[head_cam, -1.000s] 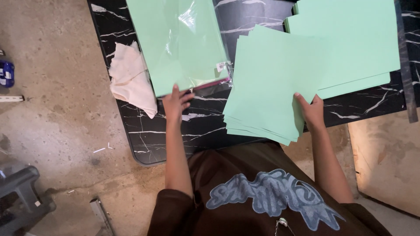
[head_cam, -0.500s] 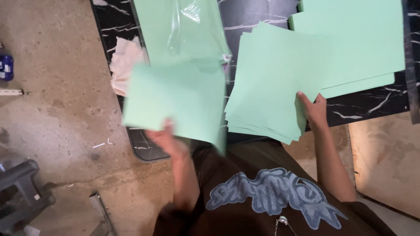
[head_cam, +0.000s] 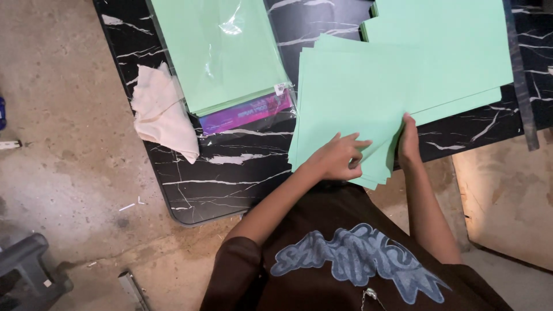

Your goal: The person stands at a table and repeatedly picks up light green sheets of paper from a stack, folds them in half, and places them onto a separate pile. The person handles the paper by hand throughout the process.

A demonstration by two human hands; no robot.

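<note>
Left hand (head_cam: 337, 158): fingers spread flat on the near stack of mint-green sheets (head_cam: 351, 103), gripping nothing; half a second ago it held one sheet up over the table's left edge, and that sheet now lies on the stack. Right hand (head_cam: 409, 141): fingers curled against the stack's near right corner, position unchanged. Stack: overhangs the near edge of the black marbled table (head_cam: 230, 173). Left of it: plastic-wrapped pack of green paper (head_cam: 219, 57); white cloth (head_cam: 164, 112) at the left edge.
</note>
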